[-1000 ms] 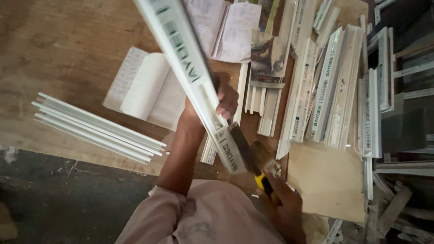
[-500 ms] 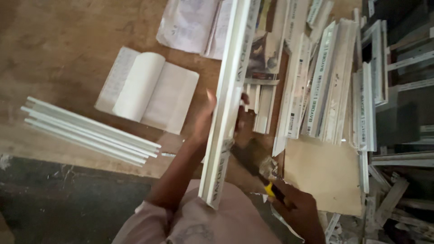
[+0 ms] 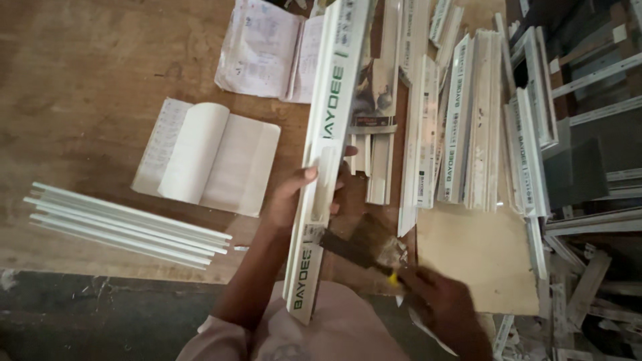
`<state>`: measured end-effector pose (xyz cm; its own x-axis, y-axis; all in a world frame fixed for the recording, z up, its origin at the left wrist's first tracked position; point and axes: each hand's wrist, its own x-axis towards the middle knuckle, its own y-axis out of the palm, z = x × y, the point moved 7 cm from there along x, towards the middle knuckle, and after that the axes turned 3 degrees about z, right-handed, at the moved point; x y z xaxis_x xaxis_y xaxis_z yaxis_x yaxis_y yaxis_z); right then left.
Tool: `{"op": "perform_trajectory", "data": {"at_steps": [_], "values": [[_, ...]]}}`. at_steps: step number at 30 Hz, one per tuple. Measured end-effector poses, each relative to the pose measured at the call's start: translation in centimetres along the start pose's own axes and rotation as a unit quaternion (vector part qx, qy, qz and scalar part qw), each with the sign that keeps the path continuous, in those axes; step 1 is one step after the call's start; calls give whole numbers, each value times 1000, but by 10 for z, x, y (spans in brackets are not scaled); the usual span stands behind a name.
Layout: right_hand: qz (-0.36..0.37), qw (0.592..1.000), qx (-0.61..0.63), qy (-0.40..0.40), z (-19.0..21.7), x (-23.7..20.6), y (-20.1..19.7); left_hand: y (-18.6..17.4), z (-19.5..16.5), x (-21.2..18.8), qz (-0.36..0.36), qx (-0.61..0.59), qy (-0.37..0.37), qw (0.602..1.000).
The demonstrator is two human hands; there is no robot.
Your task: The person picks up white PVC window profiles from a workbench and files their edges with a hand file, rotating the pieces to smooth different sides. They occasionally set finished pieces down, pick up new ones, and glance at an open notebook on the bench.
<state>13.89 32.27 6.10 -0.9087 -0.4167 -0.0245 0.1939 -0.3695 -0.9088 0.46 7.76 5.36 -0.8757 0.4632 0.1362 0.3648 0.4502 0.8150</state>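
The long profile (image 3: pixel 332 137) is white with green lettering. The brush (image 3: pixel 364 246) below it has dark bristles and a yellow handle. Left of the profile, the open book (image 3: pixel 207 157) is white; the thin strips (image 3: pixel 127 226) are pale white. The tabletop (image 3: pixel 87 73) is brown. The sleeve (image 3: pixel 221 337) is pink.

Place: a workshop for cutting and fitting window or door frames.
Surface: a worn, scuffed wooden surface (image 3: pixel 87 73) over a dusty dark floor (image 3: pixel 100 321).
Stock: many white plastic frame profiles (image 3: pixel 468 127) lying in rows, plus a bundle of thin white strips (image 3: pixel 127 224).
Offcuts: short profile pieces and scraps piled at the right edge (image 3: pixel 588 281).
Paperwork: an open notebook (image 3: pixel 207 157) and loose handwritten sheets (image 3: pixel 267 50).
Board: a plain plywood piece (image 3: pixel 478 257).
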Motion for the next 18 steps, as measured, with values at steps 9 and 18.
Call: {"op": "perform_trajectory", "data": {"at_steps": [9,18], "values": [[-7,968,-248,-36,21,22,-70,25,0,-8,41,45,6,998],[30,923,-340,-179,48,31,-110,31,-5,-17,67,15,33,997]]}}
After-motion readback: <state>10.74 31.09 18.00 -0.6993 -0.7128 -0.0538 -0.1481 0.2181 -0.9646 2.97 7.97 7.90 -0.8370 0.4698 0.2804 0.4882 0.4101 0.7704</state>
